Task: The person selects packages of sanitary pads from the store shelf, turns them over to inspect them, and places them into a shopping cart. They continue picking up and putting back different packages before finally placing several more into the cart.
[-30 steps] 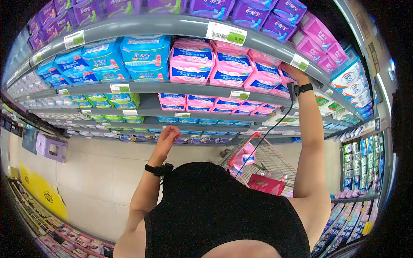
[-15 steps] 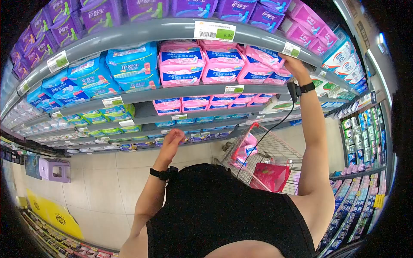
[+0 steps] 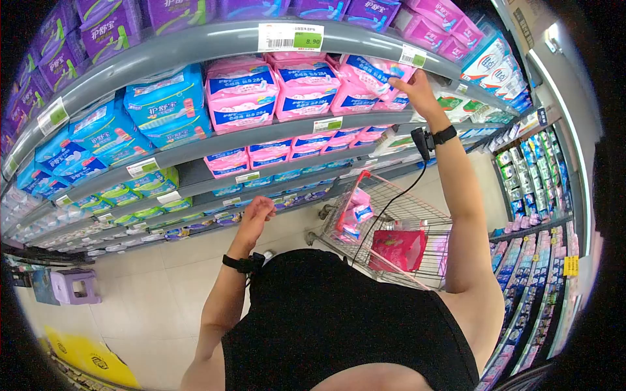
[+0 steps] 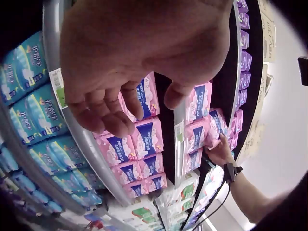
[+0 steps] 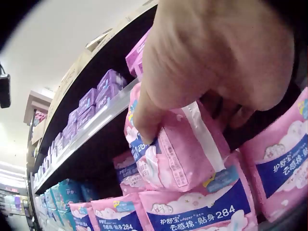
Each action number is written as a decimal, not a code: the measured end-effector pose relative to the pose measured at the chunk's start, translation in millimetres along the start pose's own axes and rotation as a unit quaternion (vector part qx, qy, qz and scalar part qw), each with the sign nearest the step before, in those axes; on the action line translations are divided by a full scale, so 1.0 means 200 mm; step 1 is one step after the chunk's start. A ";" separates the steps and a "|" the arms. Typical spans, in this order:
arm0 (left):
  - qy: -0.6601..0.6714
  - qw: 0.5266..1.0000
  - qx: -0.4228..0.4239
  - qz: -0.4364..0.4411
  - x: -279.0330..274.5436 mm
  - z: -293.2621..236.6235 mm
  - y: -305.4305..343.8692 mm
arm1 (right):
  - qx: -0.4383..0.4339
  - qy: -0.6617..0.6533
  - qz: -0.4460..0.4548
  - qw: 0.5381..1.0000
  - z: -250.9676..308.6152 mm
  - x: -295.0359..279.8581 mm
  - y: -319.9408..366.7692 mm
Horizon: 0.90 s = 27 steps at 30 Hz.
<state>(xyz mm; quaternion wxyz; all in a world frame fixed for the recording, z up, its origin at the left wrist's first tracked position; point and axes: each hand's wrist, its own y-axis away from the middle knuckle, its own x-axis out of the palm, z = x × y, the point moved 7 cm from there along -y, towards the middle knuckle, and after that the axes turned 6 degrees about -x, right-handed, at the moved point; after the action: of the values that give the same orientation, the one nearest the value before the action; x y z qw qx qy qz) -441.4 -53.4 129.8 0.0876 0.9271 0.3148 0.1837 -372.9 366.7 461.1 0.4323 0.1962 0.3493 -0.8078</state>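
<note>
My right hand is at the right end of a row of pink packs on the upper shelf. It grips a pink sanitary pad pack, thumb pressed on the front and fingers partly hidden behind. That pack tilts over the blue-banded pink packs beneath it. My left hand hangs in front of the lower shelves, fingers loosely curled and holding nothing. In the left wrist view, the same hand overlaps the lower pink packs.
Blue packs fill the shelf to the left; purple packs line the shelf above. A shopping cart on the right holds pink packs and a red bag. A lilac stool stands at far left.
My right hand, earlier reaching in at the row's end, has drawn the pink pack up and forward into a tilt. The shelves have shifted left in view. The left hand stays free.
</note>
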 end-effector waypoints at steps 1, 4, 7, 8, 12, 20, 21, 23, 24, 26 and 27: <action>0.002 1.000 -0.003 0.000 0.01 0.01 0.00 | -0.016 -0.002 -0.008 1.000 0.02 0.00 0.02; 0.020 1.000 0.001 -0.006 0.04 0.00 -0.02 | 0.002 -0.037 0.012 0.999 0.12 0.05 0.10; 0.043 0.999 0.011 -0.006 0.03 0.01 -0.01 | -0.098 -0.071 -0.024 0.992 0.21 0.09 0.16; 0.055 0.998 0.016 -0.004 0.04 0.01 0.00 | -0.095 -0.074 -0.028 0.992 0.20 0.09 0.18; 0.051 0.998 0.018 -0.017 0.01 0.05 0.03 | -0.065 -0.096 -0.065 0.991 0.10 0.07 0.28; 0.037 0.998 0.018 -0.055 0.00 0.00 0.14 | -0.040 -0.350 -0.183 0.918 -0.15 0.08 0.73; 0.036 0.998 0.019 -0.050 0.01 0.02 0.14 | 0.047 -0.386 -0.196 0.900 -0.36 0.12 0.91; 0.023 0.998 0.045 -0.025 0.04 0.04 0.11 | 0.152 -0.570 -0.146 0.794 -0.38 0.30 1.11; 0.009 0.997 0.071 -0.002 0.07 0.05 0.09 | 0.173 -0.604 -0.167 0.760 -0.49 0.37 1.21; -0.051 0.992 0.113 0.031 0.18 -0.01 0.10 | 0.187 -0.611 -0.180 0.748 -0.58 0.51 1.37; -0.096 0.986 0.130 0.043 0.26 -0.12 0.12 | 0.164 -0.571 -0.155 0.789 -0.54 0.56 1.41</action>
<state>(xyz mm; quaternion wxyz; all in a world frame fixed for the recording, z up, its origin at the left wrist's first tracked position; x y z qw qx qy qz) -398.2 -39.3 173.3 -0.0118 0.9566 0.2858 0.0549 -197.0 275.0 205.9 0.3833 -0.2902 -0.0733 -0.8738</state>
